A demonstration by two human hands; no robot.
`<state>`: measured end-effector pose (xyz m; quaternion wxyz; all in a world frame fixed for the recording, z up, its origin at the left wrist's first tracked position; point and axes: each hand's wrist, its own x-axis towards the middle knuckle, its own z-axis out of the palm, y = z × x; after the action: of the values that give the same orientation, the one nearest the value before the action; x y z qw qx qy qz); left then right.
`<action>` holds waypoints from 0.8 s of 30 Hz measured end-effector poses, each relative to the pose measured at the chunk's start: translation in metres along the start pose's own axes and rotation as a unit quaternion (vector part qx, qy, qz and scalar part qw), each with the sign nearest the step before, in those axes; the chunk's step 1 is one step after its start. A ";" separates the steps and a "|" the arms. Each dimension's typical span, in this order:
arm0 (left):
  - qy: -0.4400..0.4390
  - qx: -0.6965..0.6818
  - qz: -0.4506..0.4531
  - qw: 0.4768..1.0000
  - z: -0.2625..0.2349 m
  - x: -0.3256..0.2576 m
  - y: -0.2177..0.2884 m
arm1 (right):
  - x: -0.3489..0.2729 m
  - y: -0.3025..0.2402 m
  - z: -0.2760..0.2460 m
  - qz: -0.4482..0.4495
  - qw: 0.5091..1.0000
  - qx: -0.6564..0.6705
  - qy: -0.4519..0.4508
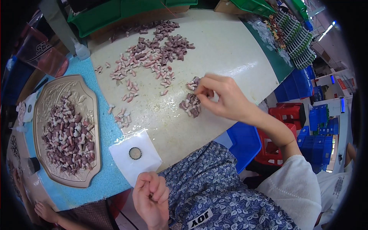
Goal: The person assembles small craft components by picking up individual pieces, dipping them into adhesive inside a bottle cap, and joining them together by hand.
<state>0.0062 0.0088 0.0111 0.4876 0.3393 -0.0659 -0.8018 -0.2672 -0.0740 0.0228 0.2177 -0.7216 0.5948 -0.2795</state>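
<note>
Left hand (150, 197) is held curled loosely shut at the table edge, nothing seen in it. Right hand (222, 97) is pinched on a small clump of pink-brown ridged tube pieces (191, 105) on the glossy cream tabletop (226, 50). More pieces are heaped in an embossed tan tray (82, 96)

Bright, even overhead light; fisheye-bent, dark-vignetted edges.
</note>
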 end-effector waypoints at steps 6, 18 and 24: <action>-0.004 -0.153 0.020 0.988 -0.009 -0.007 0.011 | 0.046 0.003 0.024 -0.187 0.977 -0.092 0.044; 0.027 -0.216 0.081 0.973 -0.016 -0.013 0.023 | 0.087 0.051 0.020 -0.044 0.992 -0.057 0.101; -0.058 -0.231 0.100 0.966 -0.029 -0.009 0.022 | 0.107 0.065 0.027 -0.177 0.968 -0.159 0.079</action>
<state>0.0429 0.0117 0.0027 0.6258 0.1620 0.0590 -0.7607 -0.2828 -0.1927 -0.0237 -0.0007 -0.8166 0.5096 -0.2712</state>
